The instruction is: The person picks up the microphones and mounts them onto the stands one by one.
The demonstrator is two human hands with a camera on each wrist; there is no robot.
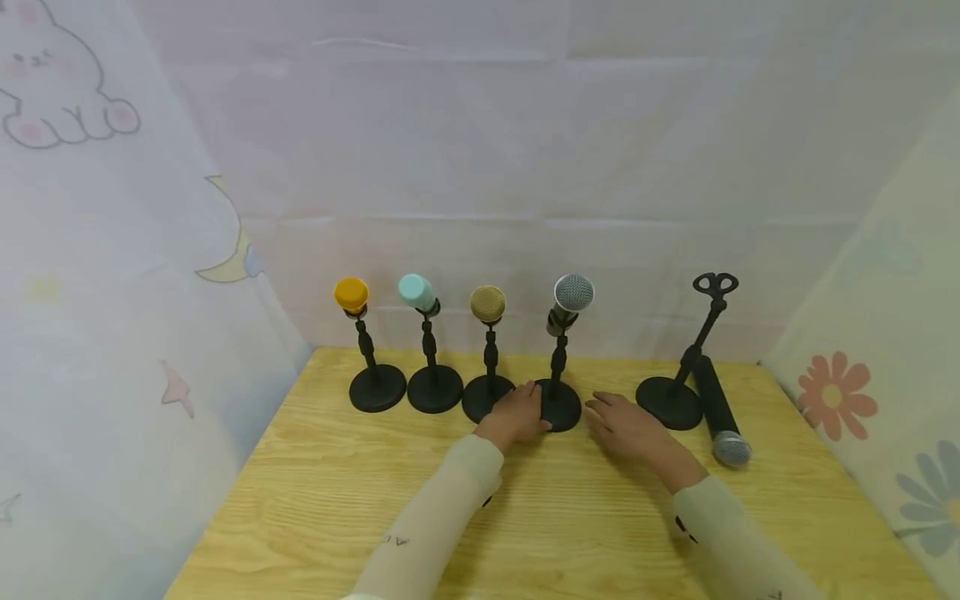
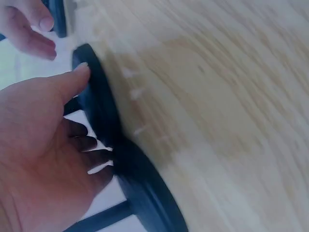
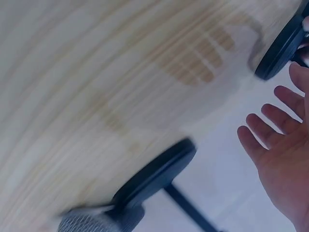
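My left hand [image 1: 516,414] grips the left rim of the round black base of a microphone stand [image 1: 562,408]. Its thumb [image 2: 77,79] lies on the base's front edge, with the other fingers along the side between two bases. A silver-headed microphone [image 1: 573,293] is mounted on this stand. Right of that base, my right hand [image 1: 626,425] hovers apart from it, fingers extended and holding nothing. Farther right stands a microphone stand with a bare clip [image 1: 670,403]; a black microphone with a silver head [image 1: 722,412] lies beside its base.
Left of my left hand, stands in a row carry a gold-headed microphone [image 1: 488,305], a mint-topped one [image 1: 417,292] and an orange-topped one [image 1: 351,294]. The wooden table [image 1: 570,517] meets a pale cloth backdrop [image 1: 480,167] at the back, with printed cloth at both sides.
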